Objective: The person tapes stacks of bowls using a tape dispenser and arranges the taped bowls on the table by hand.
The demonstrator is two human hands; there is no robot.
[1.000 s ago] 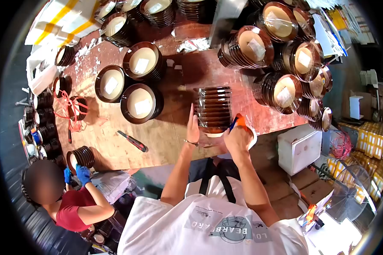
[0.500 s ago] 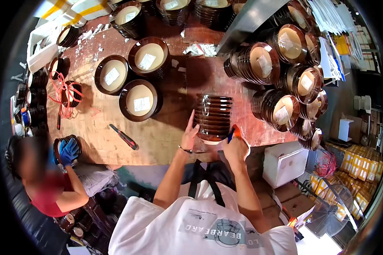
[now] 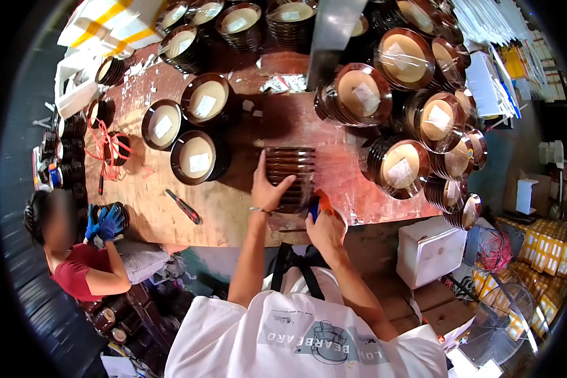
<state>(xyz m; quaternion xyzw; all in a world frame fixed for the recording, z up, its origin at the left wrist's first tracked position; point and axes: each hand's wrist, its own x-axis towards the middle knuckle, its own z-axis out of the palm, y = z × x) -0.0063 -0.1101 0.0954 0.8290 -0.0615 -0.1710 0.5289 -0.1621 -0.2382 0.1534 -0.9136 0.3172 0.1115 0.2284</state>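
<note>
A stack of glossy dark-brown bowls (image 3: 296, 165) lies on its side on the table, rims in a row, with a shiny clear film over part of it. My left hand (image 3: 268, 191) grips the stack's left side, fingers along the edge and thumb across the bowls. At the near right end, my right hand (image 3: 325, 228) is closed around an orange-and-blue hand tool (image 3: 324, 205); its exact kind is mostly hidden by my fingers. To the left stand three upright bowl stacks (image 3: 194, 157) with tan insides and white labels.
Wrapped bowl stacks (image 3: 400, 169) crowd the right side, beside a metal post (image 3: 326, 47). A red-and-black cutter (image 3: 183, 206) lies left of my hands. Pink string (image 3: 107, 151) lies farther left. A co-worker's blue-gloved hands (image 3: 105, 222) hold another stack at the left edge.
My left thumb has swung right across the bowls. My right hand still holds the tool at the stack's near end. The co-worker's second gloved hand has come into clearer view. The camera view has shifted.
</note>
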